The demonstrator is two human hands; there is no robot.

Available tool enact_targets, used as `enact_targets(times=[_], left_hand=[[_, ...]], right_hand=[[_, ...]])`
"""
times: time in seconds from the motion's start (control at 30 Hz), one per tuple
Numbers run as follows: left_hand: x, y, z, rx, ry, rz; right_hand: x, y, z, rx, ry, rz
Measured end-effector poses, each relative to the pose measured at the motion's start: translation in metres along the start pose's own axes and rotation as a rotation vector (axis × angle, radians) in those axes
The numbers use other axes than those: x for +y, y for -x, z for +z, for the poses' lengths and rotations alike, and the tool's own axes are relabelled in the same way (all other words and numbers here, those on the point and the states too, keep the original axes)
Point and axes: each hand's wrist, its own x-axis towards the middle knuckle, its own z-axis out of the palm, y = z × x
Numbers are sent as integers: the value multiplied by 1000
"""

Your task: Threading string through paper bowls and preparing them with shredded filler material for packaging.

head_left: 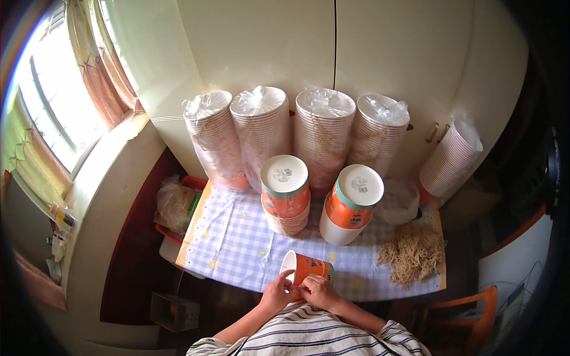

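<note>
An orange paper cup (310,266) with a teal band and white inside lies tipped on its side at the table's near edge, close to my body, its mouth facing left. My left hand (278,293) is closed at the cup's rim, one finger raised beside the opening. Against the printed wall, my right hand (319,292) is closed with fingers curled. The fingertips of both hands come together at the cup's lower side; any small thing between them is too fine to make out. To the right lies a tangled heap of beige cords (412,255).
Two shorter upside-down cup stacks, one left (285,196) and one right (354,202), stand mid-table. Behind them are several tall plastic-wrapped cup stacks (323,130). Another cup stack (451,157) leans far right. A checked cloth (228,237) covers the table; an orange chair (484,314) stands lower right.
</note>
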Motion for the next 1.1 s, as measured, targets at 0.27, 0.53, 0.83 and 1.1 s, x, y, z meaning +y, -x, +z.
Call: enact_targets(times=[0.27, 0.53, 0.83, 1.1], left_hand=[[1, 1, 0, -15, -6, -18], [-7, -2, -4, -93, 49, -104], [-7, -19, -5, -132, -38, -238], [-25, 0, -3, -33, 38, 138]], right_hand=[[-1, 0, 1, 28, -12, -20], [-1, 0, 1, 39, -29, -22], [-15, -9, -26, -212, -199, -103], [44, -14, -39, 309, -94, 324]])
